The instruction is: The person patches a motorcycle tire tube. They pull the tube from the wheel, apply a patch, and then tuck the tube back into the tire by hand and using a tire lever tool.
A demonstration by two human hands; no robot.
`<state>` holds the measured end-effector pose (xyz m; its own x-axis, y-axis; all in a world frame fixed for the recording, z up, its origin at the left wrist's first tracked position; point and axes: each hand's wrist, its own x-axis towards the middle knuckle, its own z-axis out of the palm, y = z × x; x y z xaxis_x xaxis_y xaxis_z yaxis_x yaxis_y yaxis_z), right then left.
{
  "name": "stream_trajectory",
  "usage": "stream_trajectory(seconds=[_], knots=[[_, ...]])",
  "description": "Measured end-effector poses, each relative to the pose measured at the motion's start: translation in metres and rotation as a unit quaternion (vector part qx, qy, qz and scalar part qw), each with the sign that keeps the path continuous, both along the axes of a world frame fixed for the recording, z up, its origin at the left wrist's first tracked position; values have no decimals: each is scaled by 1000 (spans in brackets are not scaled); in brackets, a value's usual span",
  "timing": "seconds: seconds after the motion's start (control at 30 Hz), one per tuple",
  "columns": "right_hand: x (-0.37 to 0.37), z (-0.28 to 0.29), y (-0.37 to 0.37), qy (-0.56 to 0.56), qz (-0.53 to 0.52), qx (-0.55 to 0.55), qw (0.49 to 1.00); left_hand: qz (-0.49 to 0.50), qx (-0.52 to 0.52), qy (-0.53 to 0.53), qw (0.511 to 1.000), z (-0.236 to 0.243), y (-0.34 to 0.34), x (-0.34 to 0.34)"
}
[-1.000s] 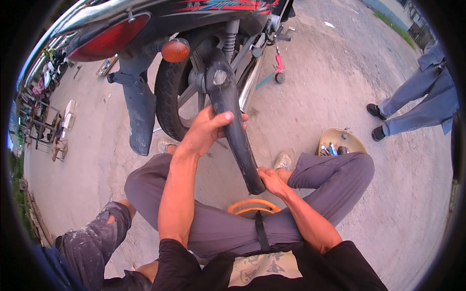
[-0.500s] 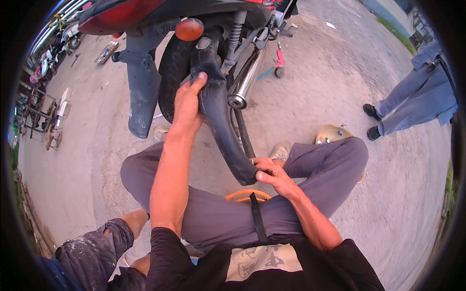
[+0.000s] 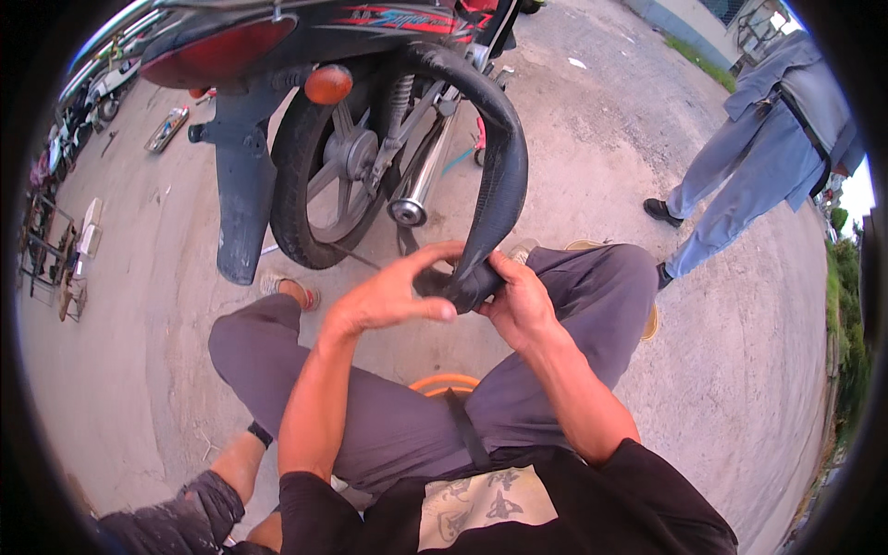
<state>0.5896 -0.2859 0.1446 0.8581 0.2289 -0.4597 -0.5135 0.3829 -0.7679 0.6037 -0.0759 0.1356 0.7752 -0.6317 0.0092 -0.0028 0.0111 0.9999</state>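
A black rubber inner tube [image 3: 507, 157] arches up in front of me and curves back down to my hands, partly flattened and creased. My right hand [image 3: 523, 301] grips its lower end, thumb on the near side. Beside that end my left hand [image 3: 393, 291] is open, thumb and fingers spread apart around the tube's left side; its fingertips are partly hidden behind the rubber. Behind stands a motorcycle [image 3: 305, 46] with its rear wheel [image 3: 350, 153], tyre and exhaust pipe [image 3: 421, 180]. The tube's upper part overlaps the motorcycle's side.
A mudguard [image 3: 240, 185] hangs left of the wheel, with an orange indicator [image 3: 328, 85] above. Part of an orange round seat [image 3: 439, 381] shows between my legs. A person in blue-grey clothes [image 3: 740, 166] stands at right; another person's leg [image 3: 236, 467] is at lower left.
My left hand has let go of the tube's upper part and come down beside my right hand. The tube now bows up and to the right, uncovering the wheel.
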Motion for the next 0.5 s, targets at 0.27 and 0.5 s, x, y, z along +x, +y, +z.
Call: stream_trajectory(seconds=[0.27,0.5], knots=[[20,-5,-23,-166,29,-38,985,142,120,-27,982,-71,-34,-24],[43,-61,50,-273,134,-365,880,49,105,188,975,-211,-22,-48]])
